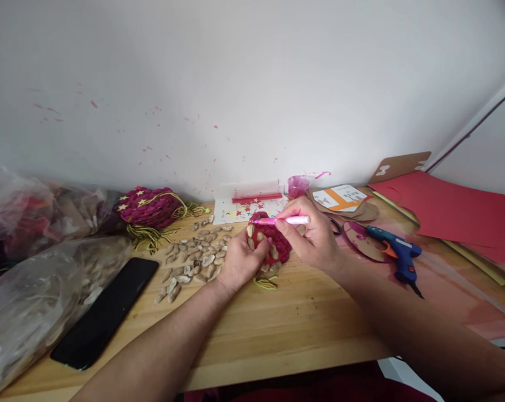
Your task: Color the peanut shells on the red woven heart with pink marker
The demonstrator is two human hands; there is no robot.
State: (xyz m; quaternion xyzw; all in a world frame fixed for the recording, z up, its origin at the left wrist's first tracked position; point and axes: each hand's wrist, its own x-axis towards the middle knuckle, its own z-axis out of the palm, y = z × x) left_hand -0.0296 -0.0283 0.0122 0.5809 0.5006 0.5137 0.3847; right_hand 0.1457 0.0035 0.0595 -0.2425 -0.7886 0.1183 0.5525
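My left hand is closed on the edge of a dark red braided piece, with several peanut shells on its face. Yellow-green strings stick out at its lower end. Between the fingertips of my right hand is a slim pink-and-white pen-shaped brush. Its pink tip reaches the upper left edge of the braided piece, close to a peanut shell; whether they touch is unclear. Loose peanut shells lie spread on the wooden table to the left of my hands.
A black phone and plastic bags lie at left. Behind are a braided bundle with stars, a sheet with star stickers and a pink-stained cup. Rightward sit a blue glue gun, cardboard pieces and red paper.
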